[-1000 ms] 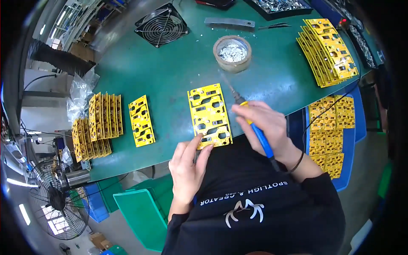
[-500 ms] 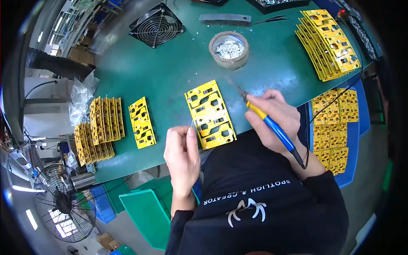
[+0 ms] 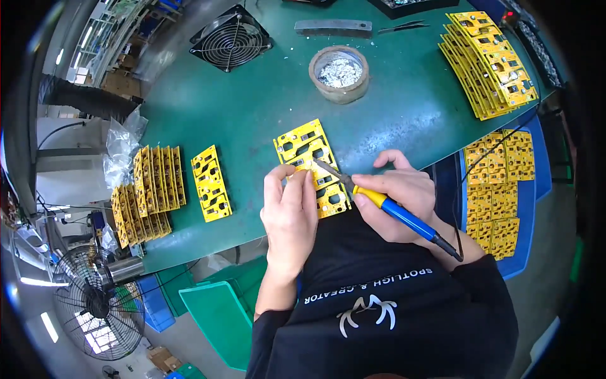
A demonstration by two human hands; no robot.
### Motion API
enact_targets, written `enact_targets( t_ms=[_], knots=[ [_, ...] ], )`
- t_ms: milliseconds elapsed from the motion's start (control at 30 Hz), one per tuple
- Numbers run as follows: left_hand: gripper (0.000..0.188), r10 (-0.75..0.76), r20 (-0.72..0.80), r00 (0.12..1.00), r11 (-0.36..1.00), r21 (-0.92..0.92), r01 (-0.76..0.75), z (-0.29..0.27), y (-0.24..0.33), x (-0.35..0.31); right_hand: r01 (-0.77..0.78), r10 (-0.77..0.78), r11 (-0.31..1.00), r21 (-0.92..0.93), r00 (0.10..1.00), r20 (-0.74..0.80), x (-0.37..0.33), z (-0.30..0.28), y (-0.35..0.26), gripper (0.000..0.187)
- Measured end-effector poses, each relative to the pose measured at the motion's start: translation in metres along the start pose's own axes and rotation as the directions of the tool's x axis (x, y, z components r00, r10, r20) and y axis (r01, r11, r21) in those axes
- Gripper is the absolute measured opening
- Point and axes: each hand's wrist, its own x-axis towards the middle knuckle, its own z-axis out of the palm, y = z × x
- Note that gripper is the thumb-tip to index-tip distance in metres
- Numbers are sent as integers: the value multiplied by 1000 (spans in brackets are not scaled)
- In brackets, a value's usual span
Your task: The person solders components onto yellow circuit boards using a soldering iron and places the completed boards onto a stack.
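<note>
A blue and yellow soldering iron (image 3: 407,218) is gripped in my right hand (image 3: 401,197), its tip reaching over the middle of a yellow circuit board panel (image 3: 302,136). That panel lies on the green table with cut-out slots and small parts on it. My left hand (image 3: 290,215) covers the panel's left side, thumb and fingers pinched together close to the iron's tip. What they pinch, if anything, is too small to make out. To the left lies a narrower yellow board panel (image 3: 211,183), apart from both hands.
Yellow boards stand in rows (image 3: 158,180) at left, and a board stack (image 3: 486,63) rises at far right. Beyond the panel sit a round pot (image 3: 341,95) of silvery scraps, a metal bar (image 3: 333,26), tweezers (image 3: 404,27) and a black fan (image 3: 233,41). A blue bin (image 3: 525,227) holds boards.
The soldering iron's tip has swung left and down onto the panel with my right hand. My left hand has moved right and up, over the panel.
</note>
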Motion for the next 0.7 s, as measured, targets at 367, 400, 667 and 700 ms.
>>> enact_targets(
  t_ms=[367,400,667,700],
  knots=[
    [21,71,-2,997,996,59,-71,7,1,-6,5,-5,1000,-21,1000,-15,0,3,1,24],
    [21,72,-3,997,996,59,-72,8,0,-6,2,-2,1000,-21,1000,-20,0,3,2,24],
    [15,-32,5,999,996,83,31,13,8,-8,11,-11,1000,-13,1000,-19,0,6,3,25],
    [15,-32,4,999,996,83,31,13,7,-8,8,-8,1000,-11,1000,-19,0,6,3,25]
  ],
)
